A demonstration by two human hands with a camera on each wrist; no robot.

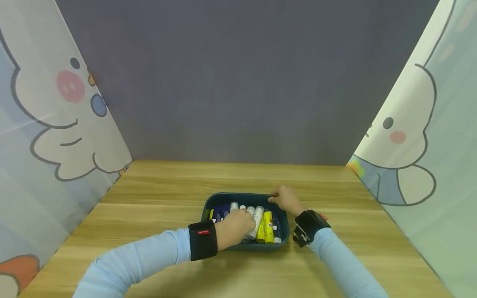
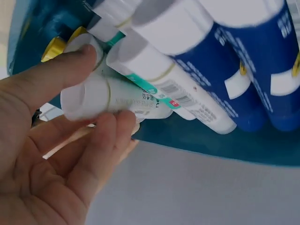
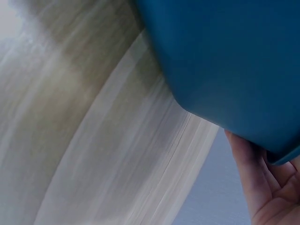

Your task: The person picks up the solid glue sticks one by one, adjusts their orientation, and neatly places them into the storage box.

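Observation:
A dark teal plastic bin [image 1: 253,247] stands on the table, filled with a row of glue sticks. My left hand [image 1: 237,227] reaches over its front into the middle of the row. Thumb and fingers pinch a white glue stick [image 2: 124,99] near its capped end, as the left wrist view shows. Beside it lie another white glue stick [image 2: 164,77] with a green band and blue glue sticks [image 2: 253,79] with white caps. My right hand [image 1: 287,200] grips the bin's rim at the far right corner; in the right wrist view the bin wall hides part of the fingers.
Yellow glue sticks [image 1: 268,227] and a dark blue one [image 1: 276,227] lie at the bin's right end. The wooden table [image 1: 156,215] stretches around the bin, with a grey panel [image 1: 238,82] behind and cartoon-printed cloths on both sides.

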